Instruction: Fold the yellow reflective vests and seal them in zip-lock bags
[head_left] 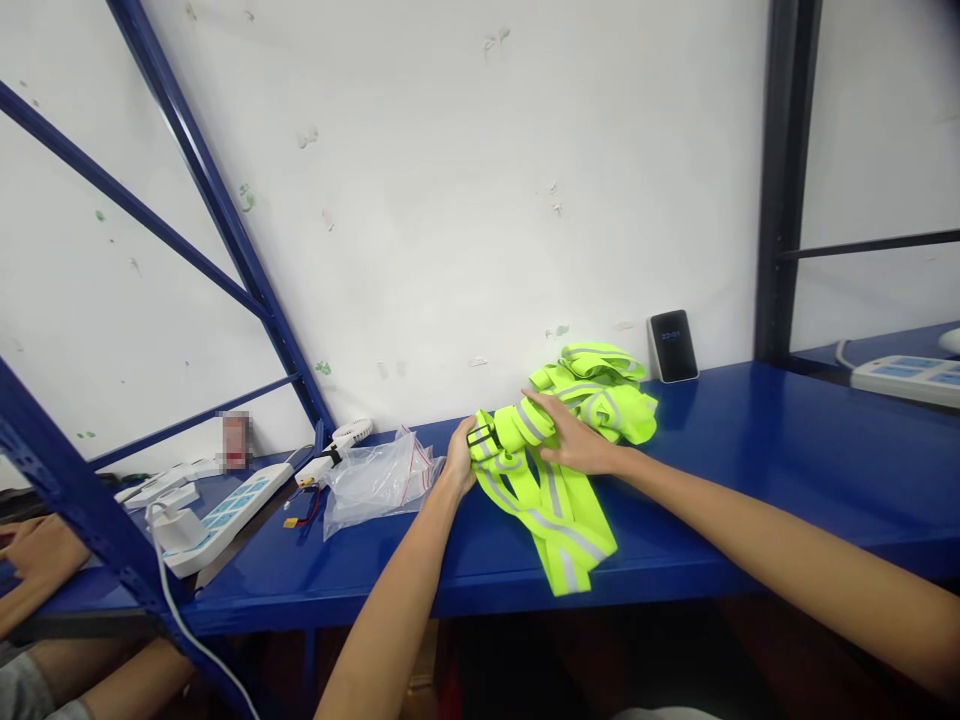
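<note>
Clearly, left fingers [463,438] and right fingers [546,404] clasp yellow-green reflective straps [574,502] near a black buckle [484,440].

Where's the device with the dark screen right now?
Head view, right of centre: the dark-screened device stands at the back of the blue shelf by the white wall, just right of the neon-yellow straps.

The left hand [459,457] is gripping fluorescent yellow reflective strapping [581,505] at its left end, beside a black buckle [484,438], while the right hand [576,438] is clasping its folded middle. Left of the strapping, clear plastic zip bags [375,487] are lying on the blue shelf [765,450]; just right of its far end, a dark-screened device [674,345] is standing.
</note>
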